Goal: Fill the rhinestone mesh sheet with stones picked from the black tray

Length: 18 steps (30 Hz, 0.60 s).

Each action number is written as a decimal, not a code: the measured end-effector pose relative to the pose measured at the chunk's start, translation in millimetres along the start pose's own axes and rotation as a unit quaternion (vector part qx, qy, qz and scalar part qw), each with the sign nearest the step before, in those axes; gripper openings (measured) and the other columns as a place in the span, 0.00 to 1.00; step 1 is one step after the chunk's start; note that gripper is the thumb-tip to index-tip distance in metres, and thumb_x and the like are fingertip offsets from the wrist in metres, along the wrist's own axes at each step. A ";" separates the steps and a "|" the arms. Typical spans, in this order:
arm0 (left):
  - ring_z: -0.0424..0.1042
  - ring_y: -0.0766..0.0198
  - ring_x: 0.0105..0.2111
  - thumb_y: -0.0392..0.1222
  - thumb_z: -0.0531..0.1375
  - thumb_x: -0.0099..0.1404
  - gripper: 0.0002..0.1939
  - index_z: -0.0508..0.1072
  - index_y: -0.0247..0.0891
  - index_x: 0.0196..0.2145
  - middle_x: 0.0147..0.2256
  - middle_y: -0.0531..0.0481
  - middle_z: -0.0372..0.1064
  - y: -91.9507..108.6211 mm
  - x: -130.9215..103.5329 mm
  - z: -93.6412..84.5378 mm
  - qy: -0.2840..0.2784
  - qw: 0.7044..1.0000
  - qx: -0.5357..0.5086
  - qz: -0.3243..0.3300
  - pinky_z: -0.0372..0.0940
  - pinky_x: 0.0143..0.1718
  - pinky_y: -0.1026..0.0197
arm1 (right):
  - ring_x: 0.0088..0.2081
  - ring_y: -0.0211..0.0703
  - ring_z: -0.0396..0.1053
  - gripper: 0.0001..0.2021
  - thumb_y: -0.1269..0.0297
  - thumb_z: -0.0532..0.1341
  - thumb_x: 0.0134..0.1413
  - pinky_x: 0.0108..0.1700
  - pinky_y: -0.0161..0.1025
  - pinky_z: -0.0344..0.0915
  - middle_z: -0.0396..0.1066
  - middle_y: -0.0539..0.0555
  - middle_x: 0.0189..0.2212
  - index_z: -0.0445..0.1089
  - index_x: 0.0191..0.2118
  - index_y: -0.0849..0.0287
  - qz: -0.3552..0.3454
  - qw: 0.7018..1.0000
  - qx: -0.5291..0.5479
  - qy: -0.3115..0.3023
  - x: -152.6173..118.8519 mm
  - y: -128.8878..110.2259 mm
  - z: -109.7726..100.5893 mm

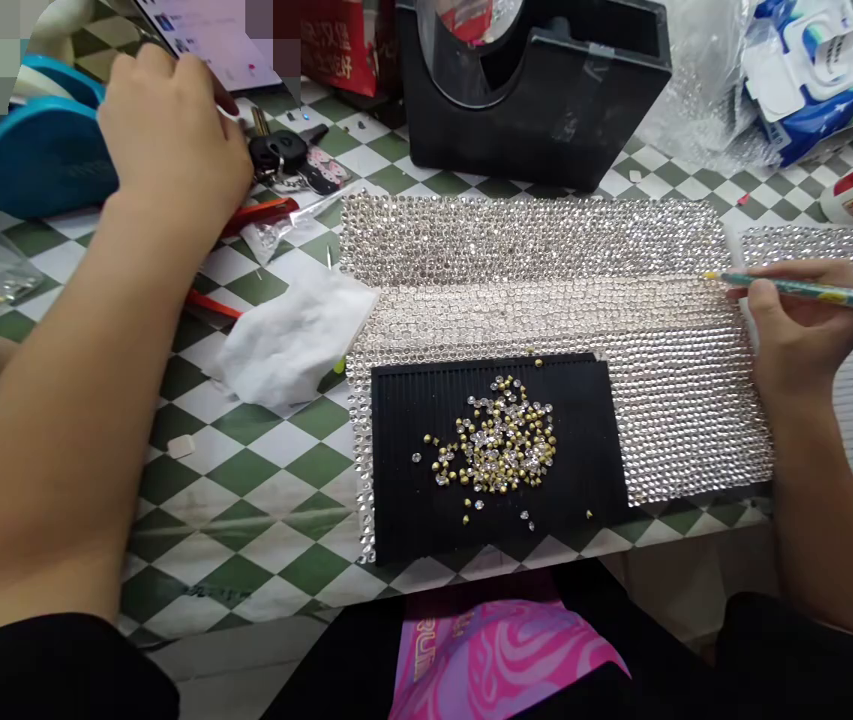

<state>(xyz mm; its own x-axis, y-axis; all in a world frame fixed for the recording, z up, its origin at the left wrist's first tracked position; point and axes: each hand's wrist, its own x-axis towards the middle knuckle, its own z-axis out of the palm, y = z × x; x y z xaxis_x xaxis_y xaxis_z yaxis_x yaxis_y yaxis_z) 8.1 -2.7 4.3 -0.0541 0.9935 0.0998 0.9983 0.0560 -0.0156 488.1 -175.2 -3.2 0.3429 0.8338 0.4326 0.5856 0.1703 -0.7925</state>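
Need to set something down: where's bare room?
Bare tablecloth lies between the left forearm and the rhinestone sheet, below the white tissue, bar a small white square. Crowded: around the keys, left hand, tape dispenser.

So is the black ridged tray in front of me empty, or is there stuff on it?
Partly filled: small clear and gold-coloured rhinestones lie loosely heaped near the middle of the tray, with bare black surface around them.

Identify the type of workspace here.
Probably a small craft workbench, at home or in a little workshop: loose rhinestones on a black tray, a large sheet of set stones, and a big tape dispenser.
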 end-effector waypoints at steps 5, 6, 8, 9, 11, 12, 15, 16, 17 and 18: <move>0.55 0.42 0.62 0.40 0.39 0.67 0.29 0.61 0.25 0.60 0.59 0.37 0.57 -0.4 0.0 0.5 -0.002 1.000 -0.007 -0.003 0.57 0.62 0.44 | 0.33 0.36 0.73 0.02 0.70 0.67 0.52 0.41 0.34 0.75 0.70 0.55 0.33 0.74 0.33 0.61 -0.015 1.000 0.000 -0.001 1.9 0.6 -3.2; 0.55 0.41 0.62 0.40 0.39 0.67 0.29 0.61 0.25 0.60 0.60 0.36 0.57 -0.6 -0.2 0.4 -0.002 1.000 -0.010 -0.003 0.57 0.62 0.43 | 0.34 0.36 0.73 0.02 0.70 0.67 0.53 0.41 0.35 0.75 0.71 0.55 0.34 0.74 0.33 0.61 -0.022 1.000 0.002 0.006 1.7 -1.3 -3.7; 0.55 0.42 0.62 0.42 0.39 0.68 0.29 0.61 0.27 0.61 0.60 0.37 0.57 -1.1 -0.6 0.3 -0.004 1.000 -0.016 -0.005 0.57 0.62 0.44 | 0.34 0.37 0.73 0.02 0.71 0.66 0.53 0.41 0.37 0.76 0.71 0.55 0.34 0.74 0.34 0.60 -0.048 0.999 0.009 0.015 -2.9 -11.2 -2.5; 0.54 0.42 0.62 0.42 0.39 0.68 0.29 0.61 0.29 0.61 0.60 0.38 0.57 -1.3 -0.9 0.2 -0.005 1.000 -0.021 -0.005 0.57 0.62 0.45 | 0.35 0.38 0.74 0.03 0.73 0.66 0.53 0.42 0.37 0.76 0.72 0.55 0.35 0.75 0.35 0.60 -0.070 0.997 0.014 0.013 -8.1 -19.8 -0.5; 0.54 0.42 0.62 0.43 0.39 0.69 0.28 0.61 0.30 0.61 0.61 0.38 0.57 -1.3 -1.2 -0.2 -0.006 1.000 -0.027 -0.004 0.56 0.63 0.46 | 0.37 0.39 0.75 0.09 0.76 0.64 0.53 0.43 0.38 0.76 0.74 0.54 0.35 0.77 0.39 0.58 -0.121 0.991 0.035 -0.034 -25.6 -43.7 6.9; 0.54 0.42 0.62 0.42 0.39 0.68 0.29 0.61 0.29 0.61 0.61 0.37 0.57 -1.0 -1.3 -0.4 -0.006 1.000 -0.028 -0.002 0.56 0.63 0.45 | 0.39 0.40 0.76 0.13 0.79 0.64 0.52 0.44 0.37 0.76 0.75 0.53 0.36 0.77 0.41 0.56 -0.148 0.986 0.043 -0.067 -37.1 -57.6 12.0; 0.55 0.39 0.62 0.40 0.39 0.67 0.30 0.61 0.20 0.60 0.60 0.32 0.56 0.1 -1.7 -1.4 -0.003 1.000 -0.013 0.005 0.57 0.62 0.42 | 0.45 0.44 0.76 0.22 0.80 0.62 0.51 0.48 0.42 0.76 0.76 0.52 0.43 0.73 0.50 0.54 -0.117 0.956 0.083 -0.257 -74.1 -95.8 28.9; 0.55 0.39 0.62 0.39 0.39 0.67 0.30 0.61 0.19 0.60 0.59 0.32 0.56 0.5 -1.9 -1.8 -0.003 1.000 -0.008 0.007 0.57 0.62 0.42 | 0.45 0.44 0.76 0.22 0.80 0.62 0.51 0.47 0.42 0.76 0.76 0.52 0.43 0.72 0.51 0.54 -0.127 0.942 0.087 -0.298 -84.2 -104.5 33.9; 0.55 0.39 0.62 0.39 0.38 0.67 0.30 0.61 0.19 0.59 0.59 0.31 0.56 0.7 -2.1 -2.2 -0.004 1.000 -0.003 0.010 0.57 0.62 0.42 | 0.45 0.42 0.76 0.21 0.80 0.62 0.51 0.46 0.41 0.76 0.76 0.52 0.43 0.72 0.50 0.55 -0.135 0.934 0.082 -0.320 -92.4 -110.6 38.1; 0.55 0.39 0.62 0.40 0.38 0.67 0.30 0.61 0.19 0.59 0.59 0.31 0.57 0.8 -2.2 -2.4 -0.005 1.000 0.001 0.011 0.58 0.62 0.42 | 0.45 0.41 0.76 0.20 0.80 0.62 0.52 0.45 0.40 0.75 0.76 0.52 0.43 0.71 0.49 0.55 -0.143 0.929 0.076 -0.334 -98.3 -114.1 41.6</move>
<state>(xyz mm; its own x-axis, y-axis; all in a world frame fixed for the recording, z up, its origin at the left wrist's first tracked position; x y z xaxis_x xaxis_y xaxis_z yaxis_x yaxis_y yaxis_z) 9.1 -5.0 6.5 -0.0315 0.9955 0.0899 0.9993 0.0333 -0.0192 357.0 -254.7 26.8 -0.3724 0.8740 0.3121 0.4543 0.4650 -0.7599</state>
